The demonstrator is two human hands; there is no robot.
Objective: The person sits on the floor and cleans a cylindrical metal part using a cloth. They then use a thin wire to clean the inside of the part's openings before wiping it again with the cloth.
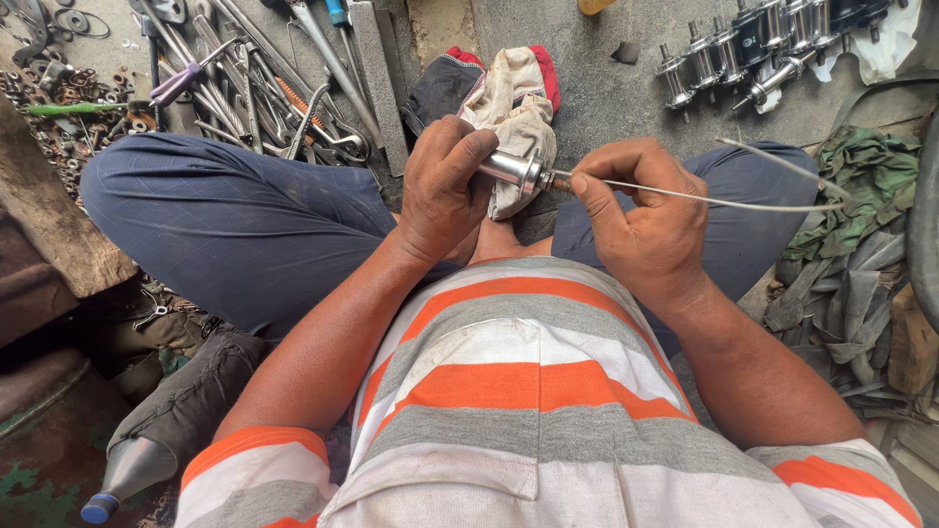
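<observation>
no labels, signs or screens show here. the nearest thing to a package is a plastic squeeze bottle (125, 473) lying tilted at the lower left beside the person's knee: a clear grey body tapering to a blue cap, partly tucked under dark cloth.
</observation>
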